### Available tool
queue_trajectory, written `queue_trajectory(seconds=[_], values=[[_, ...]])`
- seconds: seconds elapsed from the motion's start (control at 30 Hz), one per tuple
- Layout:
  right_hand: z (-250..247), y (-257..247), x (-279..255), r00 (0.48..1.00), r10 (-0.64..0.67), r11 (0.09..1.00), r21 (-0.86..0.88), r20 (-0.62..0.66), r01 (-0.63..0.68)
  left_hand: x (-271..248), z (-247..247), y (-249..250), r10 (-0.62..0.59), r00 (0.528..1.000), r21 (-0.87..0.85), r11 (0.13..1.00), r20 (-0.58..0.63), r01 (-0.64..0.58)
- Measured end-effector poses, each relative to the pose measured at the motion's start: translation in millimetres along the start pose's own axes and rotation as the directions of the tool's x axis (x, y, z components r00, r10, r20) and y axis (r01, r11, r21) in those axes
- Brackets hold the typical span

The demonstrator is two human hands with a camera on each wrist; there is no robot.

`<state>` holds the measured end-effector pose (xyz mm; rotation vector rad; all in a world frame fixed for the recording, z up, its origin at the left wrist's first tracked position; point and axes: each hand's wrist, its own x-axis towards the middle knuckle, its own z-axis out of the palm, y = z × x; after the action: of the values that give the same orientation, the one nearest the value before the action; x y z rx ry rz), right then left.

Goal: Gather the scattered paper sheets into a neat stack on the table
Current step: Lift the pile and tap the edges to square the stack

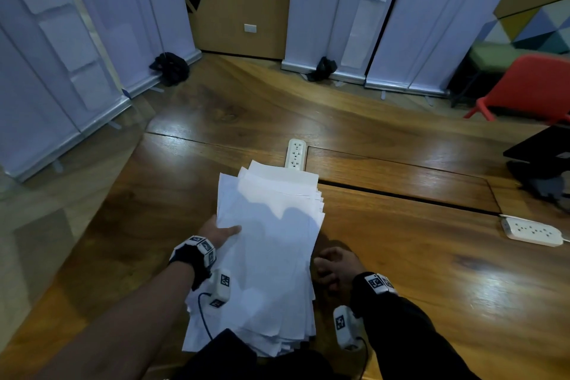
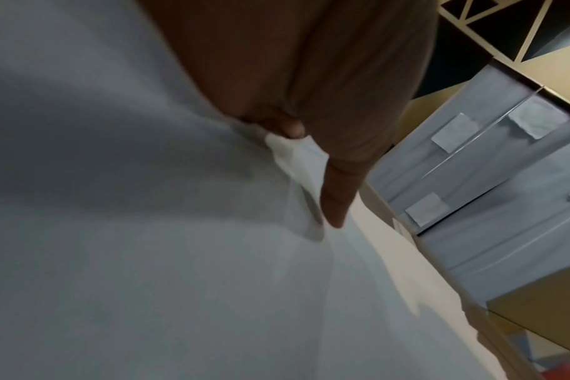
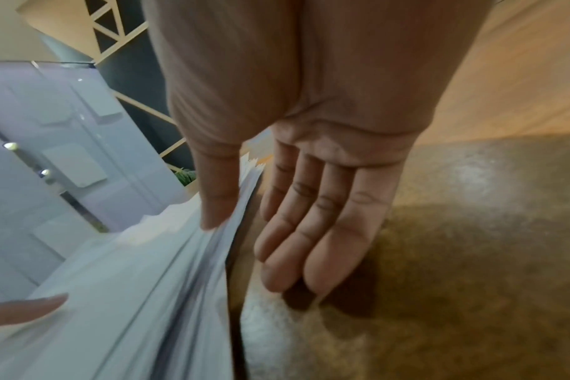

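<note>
Paper sheets form a loose, fanned pile at lower centre of the head view on the wooden table, blank, with no readable writing, long axis running from bottom edge toward the power strip above. Left hand pinches the pile's left edge, thumb on top. Right hand rests at the right edge, fingers straight, thumb touching the sheet edges.

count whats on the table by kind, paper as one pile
paper pile: 1
white power strips: 2
dark laptop-like item at the right edge: 1
total: 4
</note>
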<state>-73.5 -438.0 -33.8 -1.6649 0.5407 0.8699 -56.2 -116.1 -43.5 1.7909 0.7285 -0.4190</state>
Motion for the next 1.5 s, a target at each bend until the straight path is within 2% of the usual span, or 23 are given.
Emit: queue_trajectory(seconds=[0.07, 0.17, 0.27, 0.33, 0.4, 0.47, 0.53, 0.6, 0.7, 0.77, 0.83, 0.9, 0.97, 1.03, 1.13, 1.23, 1.33, 1.4, 1.5], values=[[5, -9, -3, 0.999, -0.025, 0.999, 0.037, 0.024, 0.024, -2, 3, 3, -0.014, 0.999, 0.028, 1.0, 0.033, 0.013], [19, -18, -1, 0.994, -0.099, 0.985, -0.135, 0.049, 0.105, -7, 11, 2, -0.054, 0.998, 0.067, 0.996, 0.035, 0.052], [26, -22, -1, 0.994, -0.113, 0.96, -0.259, -0.002, 0.108, -17, 14, 3, 0.021, 1.0, 0.097, 0.995, 0.012, -0.022], [21, -21, 1, 0.99, -0.122, 0.97, -0.22, -0.068, 0.104, -28, 11, 10, 0.14, 0.989, 0.048, 0.989, 0.052, -0.142], [16, -22, 2, 0.986, -0.133, 0.987, -0.108, -0.102, 0.122, -46, 5, 22, 0.25, 0.964, -0.028, 0.968, 0.095, -0.248], [16, -35, -7, 0.98, -0.184, 0.982, 0.035, -0.07, 0.187, -64, -2, 40, 0.338, 0.935, -0.112, 0.939, 0.107, -0.326], [23, -57, -22, 0.956, -0.25, 0.955, 0.122, -0.151, 0.269, -81, -9, 65, 0.399, 0.912, -0.167, 0.909, 0.093, -0.381], [29, -87, -43, 0.893, -0.339, 0.904, 0.162, -0.295, 0.396, -90, -15, 93, 0.445, 0.895, -0.176, 0.884, 0.037, -0.433], [33, -119, -72, 0.749, -0.449, 0.793, 0.168, -0.488, 0.585, -99, -27, 123, 0.501, 0.861, -0.195, 0.839, -0.093, -0.509], [31, -125, -83, 0.667, -0.507, 0.736, 0.129, -0.546, 0.665, -102, -31, 129, 0.55, 0.822, -0.245, 0.785, -0.146, -0.569], [29, -122, -87, 0.621, -0.54, 0.721, 0.067, -0.569, 0.689, -111, -29, 134, 0.566, 0.811, -0.281, 0.762, -0.149, -0.583], [28, -112, -83, 0.628, -0.539, 0.733, 0.056, -0.561, 0.678, -115, -23, 131, 0.586, 0.805, -0.263, 0.765, -0.094, -0.588], [31, -102, -76, 0.659, -0.506, 0.774, 0.044, -0.556, 0.632, -114, -13, 124, 0.55, 0.833, -0.195, 0.812, -0.054, -0.549], [35, -95, -68, 0.691, -0.488, 0.79, 0.066, -0.532, 0.609, -108, -2, 115, 0.478, 0.875, -0.164, 0.86, -0.074, -0.484], [40, -100, -65, 0.684, -0.521, 0.756, 0.096, -0.51, 0.647, -108, 7, 116, 0.425, 0.899, -0.197, 0.877, -0.109, -0.438], [36, -114, -71, 0.658, -0.559, 0.699, 0.141, -0.504, 0.701, -107, 2, 131, 0.442, 0.889, -0.261, 0.85, -0.122, -0.458], [29, -120, -74, 0.624, -0.562, 0.672, 0.141, -0.542, 0.727, -99, -8, 141, 0.526, 0.838, -0.331, 0.772, -0.147, -0.543], [28, -122, -73, 0.63, -0.553, 0.684, 0.135, -0.545, 0.717, -90, -9, 141, 0.562, 0.817, -0.334, 0.751, -0.127, -0.569], [36, -127, -72, 0.665, -0.549, 0.687, 0.181, -0.506, 0.704, -96, -1, 149, 0.511, 0.851, -0.355, 0.779, -0.119, -0.517]])
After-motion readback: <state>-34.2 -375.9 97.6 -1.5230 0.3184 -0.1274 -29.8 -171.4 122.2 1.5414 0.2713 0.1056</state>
